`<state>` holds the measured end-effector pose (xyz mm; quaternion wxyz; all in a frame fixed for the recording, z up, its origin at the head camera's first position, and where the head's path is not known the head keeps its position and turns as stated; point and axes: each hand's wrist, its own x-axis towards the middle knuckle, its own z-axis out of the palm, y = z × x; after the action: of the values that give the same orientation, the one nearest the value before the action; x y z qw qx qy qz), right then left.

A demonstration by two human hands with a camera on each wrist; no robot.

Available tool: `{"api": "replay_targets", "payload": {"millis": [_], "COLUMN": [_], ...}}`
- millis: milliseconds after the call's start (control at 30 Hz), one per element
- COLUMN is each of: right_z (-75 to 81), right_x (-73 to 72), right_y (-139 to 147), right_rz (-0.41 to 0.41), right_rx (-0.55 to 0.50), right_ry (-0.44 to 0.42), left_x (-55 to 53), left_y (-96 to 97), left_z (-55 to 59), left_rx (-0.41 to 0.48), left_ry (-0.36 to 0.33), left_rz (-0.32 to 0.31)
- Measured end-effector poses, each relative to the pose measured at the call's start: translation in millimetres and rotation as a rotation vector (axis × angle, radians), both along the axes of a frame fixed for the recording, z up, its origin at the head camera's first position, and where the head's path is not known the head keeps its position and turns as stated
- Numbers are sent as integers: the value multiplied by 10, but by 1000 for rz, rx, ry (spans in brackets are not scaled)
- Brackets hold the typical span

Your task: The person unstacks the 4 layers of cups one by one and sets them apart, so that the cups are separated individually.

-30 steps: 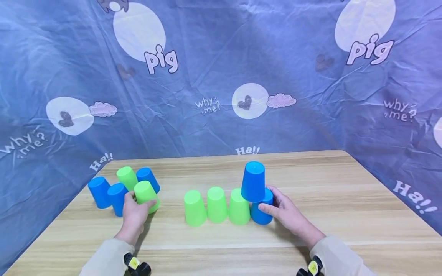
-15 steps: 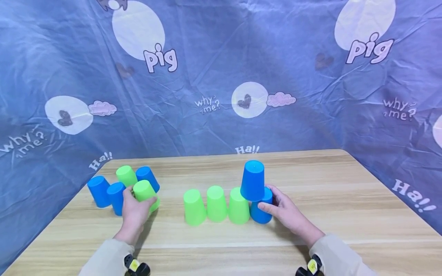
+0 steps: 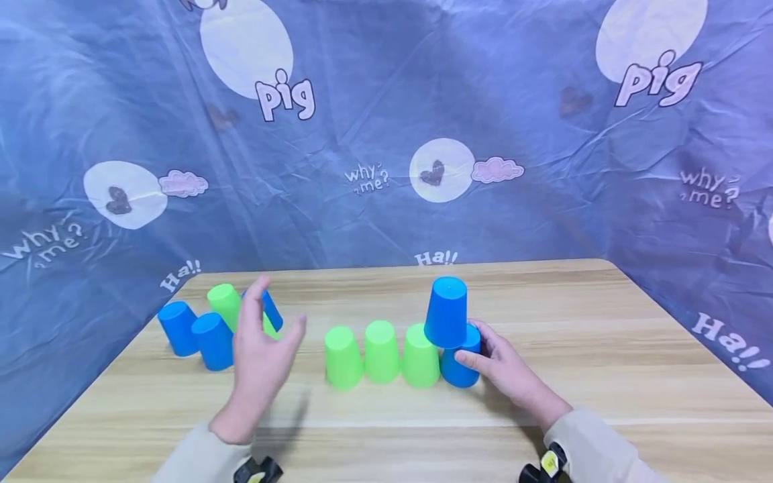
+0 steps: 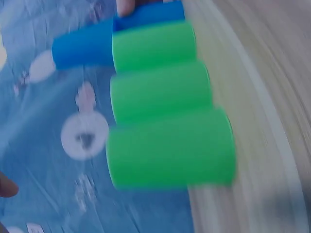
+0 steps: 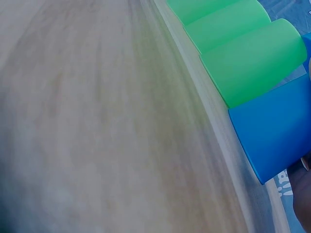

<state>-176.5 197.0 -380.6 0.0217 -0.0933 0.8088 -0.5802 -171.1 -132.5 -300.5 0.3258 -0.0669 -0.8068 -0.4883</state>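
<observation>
Head: left hand (image 3: 262, 359), fingers spread, beside cluster of green and blue plastic cups (image 3: 214, 342); right hand (image 3: 507, 376) gripping lower blue tapered plastic cup (image 3: 455, 369) on wood-grain bench (image 3: 386, 429), upper blue tapered plastic cup (image 3: 447, 312) above. Left wrist: three green tapered plastic cups (image 4: 160, 92), abreast. Right wrist: lower blue cup, row's end.

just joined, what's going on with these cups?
A person's right hand grips the lower blue cup at the right end of a row, next to three green cups. An upper blue cup sits above it and the neighbouring green one. The left hand is open, holding nothing, partly blocking the head view of the separate blue and green cups on the left.
</observation>
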Motion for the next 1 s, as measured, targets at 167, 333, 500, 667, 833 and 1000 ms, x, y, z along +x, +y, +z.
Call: {"api": "replay_targets", "payload": {"millis": [167, 333, 500, 667, 833, 1000], "right_z": [-10, -18, -6, -10, -22, -17], "right_x": [0, 2, 16, 27, 29, 33], "right_y": [5, -14, -18, -15, -39, -36], "right_rz": [-9, -2, -6, -16, -26, -12], "right_rx": [-9, -17, -18, -26, -48, -51], "right_ry": [3, 1, -11, -23, -57, -41], "left_x": [-22, 7, 46, 74, 56, 15], "left_y": [360, 691, 964, 1171, 1305, 1435], "left_z": [27, 73, 71, 48, 3, -44], "left_rx": [39, 84, 109, 130, 161, 206], "left_ry": [87, 141, 117, 42, -90, -205], "left_rz": [-110, -212, -294, -395, -459, -491]}}
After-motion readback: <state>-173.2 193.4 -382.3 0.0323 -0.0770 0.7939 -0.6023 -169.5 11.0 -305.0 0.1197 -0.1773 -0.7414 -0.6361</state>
